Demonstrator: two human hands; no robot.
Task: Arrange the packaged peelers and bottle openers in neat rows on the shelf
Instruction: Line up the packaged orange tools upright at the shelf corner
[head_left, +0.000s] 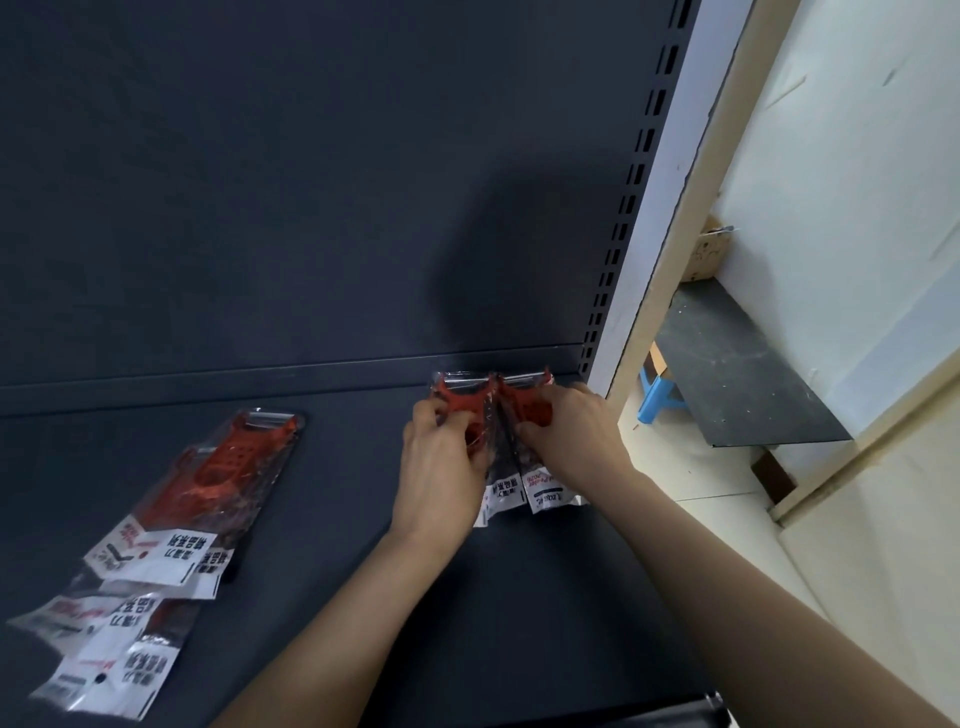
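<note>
Peelers in clear packaging lie on the dark shelf (322, 519), which spans most of the view beneath a dark back panel (311, 182). A slotted upright (631, 192) bounds the shelf on the right, next to a pale post (670, 208).

A loose pile of packaged peelers (156, 535) sits at the left front of the shelf. The packs overlap at differing angles, orange tools toward the back, white printed cards toward me. How many packs the pile holds cannot be told.

Two packs lie side by side at the back right, their top ends touching the back panel's base. The left pack (493, 467) and the right pack (540, 483) touch along their long edges; their white cards point toward me.

My left hand (441, 467) rests on the left pack, fingers (457, 415) curled narrow and pinching its orange tool. My right hand (571, 431) rests on the right pack, fingers (535, 431) curled in the same way on its orange tool. Both forearms reach in from the lower right.

Beyond the post, a blue stool (657, 397) stands on the pale floor (701, 493) beside a dark board (737, 374), and a cardboard box (706, 252) sits further back.
</note>
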